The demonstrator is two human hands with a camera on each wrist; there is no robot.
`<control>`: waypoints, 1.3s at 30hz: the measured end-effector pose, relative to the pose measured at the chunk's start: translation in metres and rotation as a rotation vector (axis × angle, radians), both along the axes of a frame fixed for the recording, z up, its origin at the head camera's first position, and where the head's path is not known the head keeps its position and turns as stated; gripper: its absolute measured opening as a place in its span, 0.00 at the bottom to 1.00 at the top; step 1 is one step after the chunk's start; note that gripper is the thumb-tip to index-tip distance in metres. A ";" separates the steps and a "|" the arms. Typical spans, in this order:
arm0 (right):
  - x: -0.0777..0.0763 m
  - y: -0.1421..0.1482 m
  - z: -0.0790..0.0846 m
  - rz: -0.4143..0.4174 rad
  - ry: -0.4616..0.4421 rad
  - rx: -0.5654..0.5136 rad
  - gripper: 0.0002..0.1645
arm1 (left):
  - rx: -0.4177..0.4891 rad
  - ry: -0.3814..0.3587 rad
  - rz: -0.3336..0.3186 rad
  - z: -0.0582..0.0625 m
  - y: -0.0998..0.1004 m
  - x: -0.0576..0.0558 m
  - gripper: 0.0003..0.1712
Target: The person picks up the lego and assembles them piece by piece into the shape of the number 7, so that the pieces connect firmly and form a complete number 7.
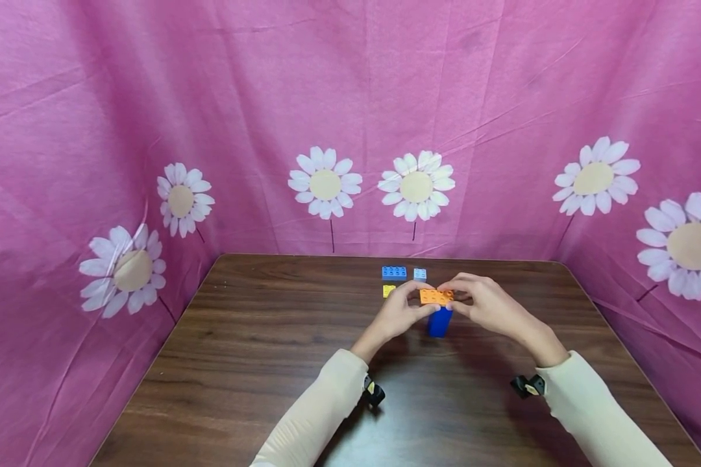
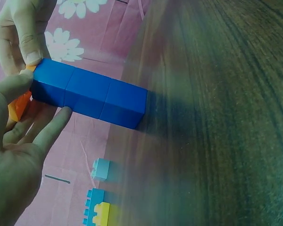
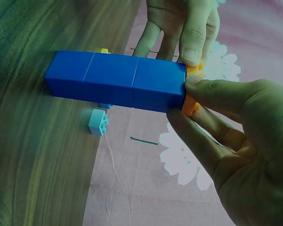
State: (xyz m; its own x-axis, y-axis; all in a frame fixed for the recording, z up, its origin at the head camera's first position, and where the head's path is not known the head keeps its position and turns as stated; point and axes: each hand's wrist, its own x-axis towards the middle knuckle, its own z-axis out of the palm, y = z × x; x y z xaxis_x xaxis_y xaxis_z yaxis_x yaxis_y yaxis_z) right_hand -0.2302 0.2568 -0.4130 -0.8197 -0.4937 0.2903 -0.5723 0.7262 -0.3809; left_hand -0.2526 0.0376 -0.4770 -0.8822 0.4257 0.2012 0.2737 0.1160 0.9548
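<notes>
A tower of three blue toy building bricks (image 1: 440, 322) stands upright on the table. On its top lies an orange brick (image 1: 435, 296), flat with studs upward and longer than the tower is wide. My left hand (image 1: 400, 311) pinches the orange brick's left end between thumb and fingers; in the left wrist view one finger reaches down beside the topmost blue brick (image 2: 54, 77). From the other side my right hand (image 1: 491, 305) pinches the right end, its thumb close to the left thumb in the right wrist view. Seams show between the blue bricks (image 3: 115, 80).
Behind the hands, toward the table's back edge, lie a blue brick (image 1: 394, 273), a light blue brick (image 1: 420, 274) and a yellow brick (image 1: 388, 291). The brown wooden table (image 1: 257, 363) is bordered by a pink cloth (image 1: 257, 130) with daisies.
</notes>
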 end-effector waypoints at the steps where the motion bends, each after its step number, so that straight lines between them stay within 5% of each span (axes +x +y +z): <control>1: 0.000 0.000 0.000 -0.001 -0.001 0.003 0.19 | 0.000 0.007 -0.003 0.000 0.000 0.000 0.20; 27: -0.001 0.000 -0.002 -0.002 -0.018 -0.018 0.20 | -0.014 0.080 -0.005 -0.002 -0.001 -0.006 0.18; 39: 0.001 -0.003 -0.003 -0.017 0.005 -0.003 0.20 | -0.034 0.055 -0.007 -0.001 -0.001 -0.006 0.18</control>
State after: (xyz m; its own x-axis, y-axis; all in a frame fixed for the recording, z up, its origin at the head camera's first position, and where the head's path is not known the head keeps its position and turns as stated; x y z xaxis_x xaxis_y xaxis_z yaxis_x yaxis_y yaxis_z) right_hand -0.2294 0.2534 -0.4156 -0.8267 -0.4787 0.2957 -0.5615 0.7351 -0.3800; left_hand -0.2586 0.0371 -0.4781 -0.8671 0.4395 0.2343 0.3264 0.1462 0.9339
